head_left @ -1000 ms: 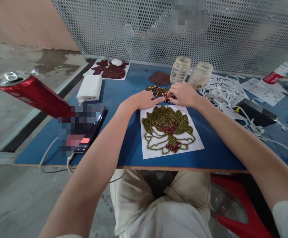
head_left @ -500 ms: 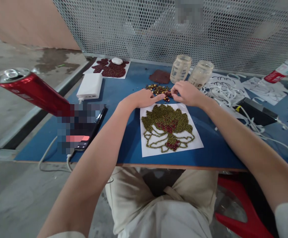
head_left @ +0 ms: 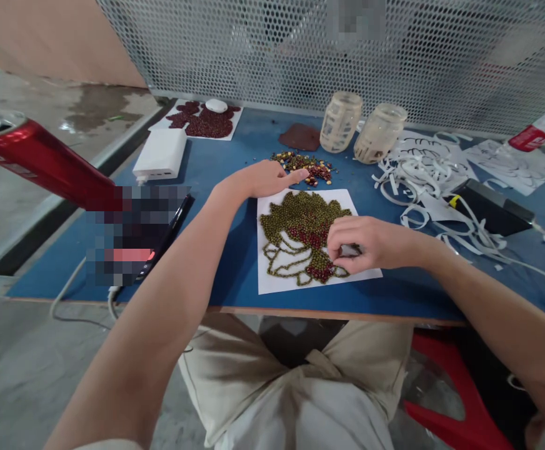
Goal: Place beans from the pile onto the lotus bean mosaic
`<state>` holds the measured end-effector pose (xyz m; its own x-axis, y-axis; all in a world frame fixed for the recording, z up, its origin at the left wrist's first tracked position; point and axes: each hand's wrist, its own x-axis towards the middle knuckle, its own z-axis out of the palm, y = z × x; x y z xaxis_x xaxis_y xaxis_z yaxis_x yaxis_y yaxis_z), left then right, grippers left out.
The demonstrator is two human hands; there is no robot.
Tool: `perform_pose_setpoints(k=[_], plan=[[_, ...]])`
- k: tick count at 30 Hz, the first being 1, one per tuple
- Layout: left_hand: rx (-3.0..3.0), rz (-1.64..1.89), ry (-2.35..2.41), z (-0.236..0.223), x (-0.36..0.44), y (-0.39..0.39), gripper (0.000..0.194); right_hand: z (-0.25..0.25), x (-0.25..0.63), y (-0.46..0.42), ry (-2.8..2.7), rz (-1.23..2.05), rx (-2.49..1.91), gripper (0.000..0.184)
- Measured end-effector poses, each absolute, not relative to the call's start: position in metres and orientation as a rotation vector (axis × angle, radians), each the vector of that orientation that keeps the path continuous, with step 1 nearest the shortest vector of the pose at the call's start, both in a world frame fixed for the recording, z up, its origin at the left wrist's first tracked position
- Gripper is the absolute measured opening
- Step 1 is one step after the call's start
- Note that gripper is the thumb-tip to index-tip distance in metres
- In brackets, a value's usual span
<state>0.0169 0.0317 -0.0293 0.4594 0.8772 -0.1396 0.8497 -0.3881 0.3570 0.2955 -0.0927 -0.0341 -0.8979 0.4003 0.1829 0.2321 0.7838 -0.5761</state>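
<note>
Head view, with the flower sheet [head_left: 267, 284] as the landmark: it lies flat on the blue counter [head_left: 235, 278], close to the near edge. Far to its left stands a red can [head_left: 42, 156], with a partly blurred phone [head_left: 160, 250] between can and sheet. A white power bank [head_left: 160, 152] lies beyond the phone, left of the flower sheet; a cable plugged into its near side may explain its spot. Farther beyond the sheet, to the left, a paper covered in dark red beans [head_left: 214, 125] has a small white case [head_left: 216, 105] on top; whether that serves as a weight, I cannot tell.

At the flower sheet's far left corner rests the left hand [head_left: 269, 179], probably there to keep the paper from sliding. Its thumb sticks out straight, apart from the other fingers, which are largely hidden; nothing shows in its grasp. Just beyond the sheet is a loose bean pile [head_left: 317, 173] of green, red and yellow, presumably kept there for short reaches.

Over the sheet's right side, the right hand [head_left: 364, 240] is bent, thumb and fingers curled toward each other low on the flower, as if for placing something small. Whether their tips meet or pinch a bean is hidden. Beyond and right of the sheet stand two jars [head_left: 341, 122] [head_left: 381, 132], then tangled paper strips [head_left: 415, 178].
</note>
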Motion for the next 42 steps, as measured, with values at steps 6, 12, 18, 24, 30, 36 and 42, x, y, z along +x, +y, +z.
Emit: perform_pose_setpoints(k=[6,12,18,24,30,36,42], plan=[[2.308,0.114,1.478,-0.031,0.018,0.033,0.083,-0.034,0.289,-0.100,-2.751,0.722,-0.503,0.013],[2.352,0.110,1.455,-0.030,0.016,0.031,0.080,-0.032,0.285,-0.107,-2.740,0.760,-0.723,0.018],[2.364,0.097,1.434,-0.031,0.018,0.034,0.081,-0.028,0.292,-0.100,-2.592,0.881,-0.766,0.018],[2.355,0.101,1.421,-0.036,0.016,0.039,0.081,-0.034,0.292,-0.098,-2.615,0.968,-0.768,0.019],[2.335,0.119,1.423,-0.035,0.016,0.038,0.082,-0.037,0.291,-0.099,-2.633,0.977,-0.757,0.017],[2.353,0.114,1.415,-0.035,0.016,0.038,0.081,-0.038,0.293,-0.098,-2.640,0.987,-0.734,0.014],[2.356,0.101,1.422,-0.033,0.017,0.036,0.080,-0.040,0.293,-0.096,-2.640,0.994,-0.730,0.013]])
